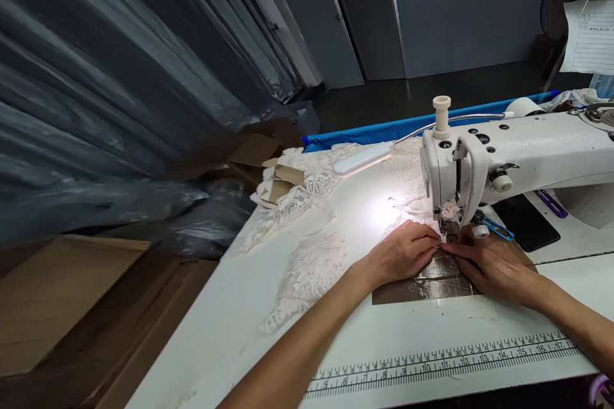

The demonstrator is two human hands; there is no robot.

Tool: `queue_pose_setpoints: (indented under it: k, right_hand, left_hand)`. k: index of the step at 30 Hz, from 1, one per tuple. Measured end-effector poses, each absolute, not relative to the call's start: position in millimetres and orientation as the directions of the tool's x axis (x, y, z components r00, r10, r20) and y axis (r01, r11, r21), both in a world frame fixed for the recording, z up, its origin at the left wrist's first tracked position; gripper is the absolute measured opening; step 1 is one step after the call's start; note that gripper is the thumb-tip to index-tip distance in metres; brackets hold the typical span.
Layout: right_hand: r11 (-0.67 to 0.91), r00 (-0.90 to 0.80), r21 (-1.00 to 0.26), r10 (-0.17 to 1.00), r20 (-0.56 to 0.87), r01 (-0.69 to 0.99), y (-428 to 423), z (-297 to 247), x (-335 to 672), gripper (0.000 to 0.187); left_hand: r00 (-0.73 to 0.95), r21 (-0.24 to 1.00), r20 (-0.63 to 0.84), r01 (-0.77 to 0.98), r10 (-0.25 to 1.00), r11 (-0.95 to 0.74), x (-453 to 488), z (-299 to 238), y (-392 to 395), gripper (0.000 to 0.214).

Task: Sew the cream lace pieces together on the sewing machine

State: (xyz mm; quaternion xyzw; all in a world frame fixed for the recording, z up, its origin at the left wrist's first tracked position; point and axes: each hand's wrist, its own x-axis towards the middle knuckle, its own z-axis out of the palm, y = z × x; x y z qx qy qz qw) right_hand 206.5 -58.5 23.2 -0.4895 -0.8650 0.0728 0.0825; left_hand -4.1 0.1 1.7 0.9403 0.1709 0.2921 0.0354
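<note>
A white sewing machine (542, 150) stands at the right, its needle and presser foot area (449, 227) low over the bed. My left hand (407, 249) is just left of the foot, fingers closed together on the edge of a piece of white lace (400, 220). From the right, my right hand (494, 265) reaches in, thumb and index finger pinched on the lace edge in front of the foot. The fingertips of both hands nearly meet there, and they hide most of that edge. Under the hands lies a shiny brown plate (432, 291).
More lace (311, 275) lies left on the white table (268, 358). Lace with cardboard pieces (285, 182) sits at its far corner. A lit lamp (364, 158), black phone (526, 220), blue thread snips (499, 229), printed ruler (441, 367) and cardboard boxes (71, 307) surround the work.
</note>
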Motion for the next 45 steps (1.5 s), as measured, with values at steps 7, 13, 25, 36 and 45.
queue_pose_setpoints:
  k: [7,13,25,36,45]
  right_hand:
    - [0.527,-0.511,-0.135,0.849,0.136,0.839,-60.4,17.6,206.8,0.033]
    - [0.508,-0.492,-0.257,0.861,0.13,0.822,-58.3,12.3,209.4,0.036]
    - [0.015,-0.246,-0.721,0.945,-0.217,0.692,-29.1,20.7,211.9,0.028]
    - [0.452,-0.477,-0.46,0.876,0.067,0.764,-47.4,7.0,218.1,0.033]
    - [0.484,-0.5,-0.376,0.864,0.06,0.79,-53.9,8.9,213.2,0.036]
  left_hand:
    - [0.821,0.267,0.477,0.205,0.314,-0.942,-10.4,6.3,-0.4,0.023]
    - [0.826,0.194,0.497,0.191,0.265,-0.962,-10.7,1.4,-0.3,0.023]
    - [0.779,0.239,0.544,0.213,0.312,-0.948,-8.8,3.5,-4.7,0.024]
    - [0.784,0.262,0.528,0.217,0.328,-0.941,-9.4,2.8,-4.6,0.028]
    - [0.782,0.263,0.526,0.224,0.334,-0.938,-9.3,2.8,-4.5,0.025]
